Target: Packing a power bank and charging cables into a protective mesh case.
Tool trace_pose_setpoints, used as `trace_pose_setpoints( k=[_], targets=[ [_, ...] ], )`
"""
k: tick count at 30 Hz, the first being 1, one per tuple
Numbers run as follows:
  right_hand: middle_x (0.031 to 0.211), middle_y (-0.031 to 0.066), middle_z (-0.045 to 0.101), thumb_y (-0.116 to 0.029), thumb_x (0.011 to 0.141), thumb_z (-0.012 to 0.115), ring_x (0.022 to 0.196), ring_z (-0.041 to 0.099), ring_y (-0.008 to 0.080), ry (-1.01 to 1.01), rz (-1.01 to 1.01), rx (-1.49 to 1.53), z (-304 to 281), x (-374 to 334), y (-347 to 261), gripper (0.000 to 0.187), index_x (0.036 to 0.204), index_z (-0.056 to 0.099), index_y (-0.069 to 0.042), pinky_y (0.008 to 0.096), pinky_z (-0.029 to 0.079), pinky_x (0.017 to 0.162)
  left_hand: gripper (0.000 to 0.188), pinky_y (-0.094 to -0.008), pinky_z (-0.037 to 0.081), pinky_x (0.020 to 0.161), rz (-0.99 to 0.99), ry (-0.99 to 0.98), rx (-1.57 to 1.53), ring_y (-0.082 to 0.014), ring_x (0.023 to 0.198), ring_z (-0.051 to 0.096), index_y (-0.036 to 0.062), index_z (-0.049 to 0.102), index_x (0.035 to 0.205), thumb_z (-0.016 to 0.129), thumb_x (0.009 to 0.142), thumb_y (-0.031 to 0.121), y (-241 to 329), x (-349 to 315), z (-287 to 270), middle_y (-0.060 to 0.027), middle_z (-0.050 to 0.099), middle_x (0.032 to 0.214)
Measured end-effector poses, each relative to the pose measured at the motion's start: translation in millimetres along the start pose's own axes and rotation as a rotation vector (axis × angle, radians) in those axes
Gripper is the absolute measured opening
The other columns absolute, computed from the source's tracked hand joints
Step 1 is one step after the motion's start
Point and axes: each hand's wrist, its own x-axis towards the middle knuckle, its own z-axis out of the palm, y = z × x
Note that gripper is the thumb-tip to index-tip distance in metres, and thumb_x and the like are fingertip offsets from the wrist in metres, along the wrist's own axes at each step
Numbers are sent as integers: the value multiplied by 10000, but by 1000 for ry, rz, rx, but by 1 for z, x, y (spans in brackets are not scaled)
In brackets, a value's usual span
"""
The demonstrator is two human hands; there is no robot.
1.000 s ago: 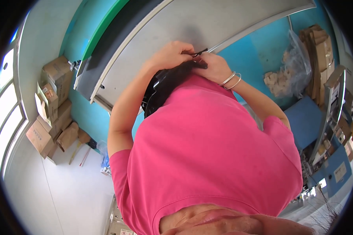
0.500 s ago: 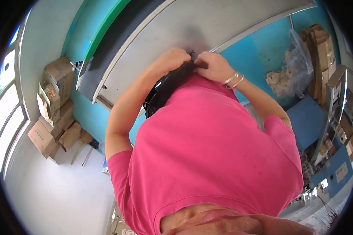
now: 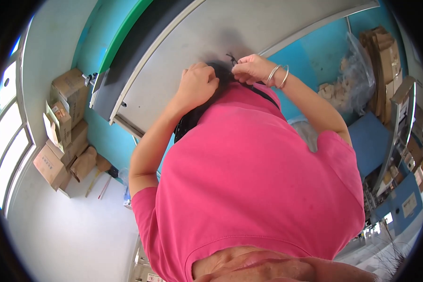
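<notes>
A soft black thing [image 3: 219, 74], perhaps cloth, lies against the front of my pink shirt [image 3: 263, 178] at waist height, by the edge of a grey tabletop [image 3: 174, 61]. My left hand [image 3: 198, 84] rests on its left side with the fingers curled; what they grip, if anything, is hidden. At its right side the fingers of my right hand [image 3: 253, 69] are pinched together next to a thin black cord [image 3: 231, 58] whose ends stick up. Two silver bangles [image 3: 278, 76] circle that wrist. A black strap [image 3: 264, 94] runs along my right side below the hand.
A green-edged dark panel [image 3: 127, 42] borders the tabletop at the left. Cardboard boxes [image 3: 70, 96] are stacked by the left wall. On the right are a clear plastic bag [image 3: 357, 80], flattened cardboard [image 3: 383, 56] and a blue panel [image 3: 369, 141].
My hands have moved apart: the left has shifted left and slightly down, the right a little to the right. More of the black thing, its cord and the strap now shows.
</notes>
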Motion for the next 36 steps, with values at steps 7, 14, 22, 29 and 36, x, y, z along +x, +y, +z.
trace_pose_setpoints(
  k=[7,14,22,29,36],
  targets=[
    [827,17,598,-283,835,610,678,553,97,-9,46,-325,10,-2,-29,199,869,602,-87,246,457,543,106,-408,483,740,-66,61,-130,-337,835,606,5,620,827,588,741,59,1,0,7,-158,625,876],
    [800,7,594,-290,847,607,664,545,93,11,-2,-246,5,6,-12,212,851,610,-78,243,443,553,170,-430,493,726,-22,-1,-28,-342,840,633,38,642,912,588,776,125,22,7,10,-165,650,880],
    [873,40,641,-180,834,620,760,609,147,127,-679,-470,-1,11,20,205,966,597,-24,283,506,693,193,-480,474,688,-126,5,-85,-419,790,616,22,586,890,607,837,207,19,17,17,-209,645,796],
    [860,50,630,-147,746,673,787,627,268,390,-977,-1079,12,4,40,159,878,605,-88,358,525,654,213,-494,458,700,-168,9,-52,-447,805,595,-6,561,840,569,838,206,20,19,18,-241,624,801],
    [826,28,615,-118,749,651,771,628,236,523,-998,-1103,21,-7,43,108,850,614,-109,343,517,595,246,-497,458,768,-246,-54,-26,-437,870,595,-12,576,836,521,833,228,21,13,15,-243,635,887]
  ],
)
